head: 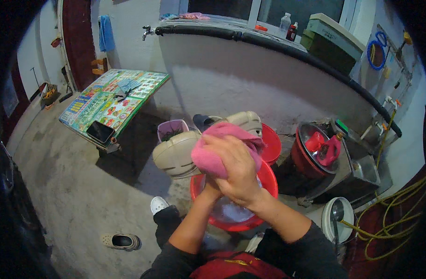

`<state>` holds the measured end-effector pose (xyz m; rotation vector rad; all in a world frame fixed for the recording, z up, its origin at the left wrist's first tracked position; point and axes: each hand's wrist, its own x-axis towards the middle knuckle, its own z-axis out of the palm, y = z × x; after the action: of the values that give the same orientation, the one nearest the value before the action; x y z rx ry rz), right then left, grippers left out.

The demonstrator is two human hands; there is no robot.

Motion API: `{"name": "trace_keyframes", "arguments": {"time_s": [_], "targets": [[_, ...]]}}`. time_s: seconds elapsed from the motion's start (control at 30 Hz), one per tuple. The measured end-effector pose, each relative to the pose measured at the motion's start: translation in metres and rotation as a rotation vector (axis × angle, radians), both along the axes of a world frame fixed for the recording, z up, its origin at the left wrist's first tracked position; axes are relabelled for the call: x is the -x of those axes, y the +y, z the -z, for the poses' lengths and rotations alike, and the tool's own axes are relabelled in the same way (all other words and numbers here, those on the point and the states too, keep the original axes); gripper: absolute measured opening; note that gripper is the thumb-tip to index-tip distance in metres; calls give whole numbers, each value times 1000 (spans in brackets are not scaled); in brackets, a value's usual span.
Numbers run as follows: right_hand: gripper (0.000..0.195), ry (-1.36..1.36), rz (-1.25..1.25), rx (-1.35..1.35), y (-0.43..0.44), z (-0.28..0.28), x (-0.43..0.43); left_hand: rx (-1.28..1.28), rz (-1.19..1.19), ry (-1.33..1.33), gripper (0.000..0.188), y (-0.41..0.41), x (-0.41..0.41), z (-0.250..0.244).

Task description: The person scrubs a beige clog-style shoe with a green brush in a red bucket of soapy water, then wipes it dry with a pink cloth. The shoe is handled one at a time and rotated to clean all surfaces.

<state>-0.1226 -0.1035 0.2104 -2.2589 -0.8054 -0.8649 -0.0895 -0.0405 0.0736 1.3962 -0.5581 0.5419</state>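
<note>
A bunched pink cloth (213,158) lies under the curved fingers of my right hand (235,167), which grips it. Of my left hand (211,188), the wrist and lower part show below the cloth; its fingers are hidden. Directly beyond the cloth are two bulky beige shoes, apparently clogs, one at the left (176,155) and one at the upper right (246,120). Whether my left hand holds them cannot be told. Beneath my hands stands a red basin (272,181) with cloudy, sudsy liquid in it.
A low table (105,94) with a printed cover bears a phone (100,132) and cloths. Another red basin (274,143), a purple bin (173,127), a red tub (302,158) with a metal bowl, a white bucket (326,219) and a yellow hose (387,226) stand or lie around. A beige clog (121,241) lies left.
</note>
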Motion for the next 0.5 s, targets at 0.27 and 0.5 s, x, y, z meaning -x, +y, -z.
{"name": "trace_keyframes", "arguments": {"time_s": [0.27,0.5], "targets": [[43,497,-341,-419,-14,3,18,789,795,596,48,35,-14,-19],[36,-191,88,-671,-43,-17,5,652,521,379,50,27,-9,-59]]}}
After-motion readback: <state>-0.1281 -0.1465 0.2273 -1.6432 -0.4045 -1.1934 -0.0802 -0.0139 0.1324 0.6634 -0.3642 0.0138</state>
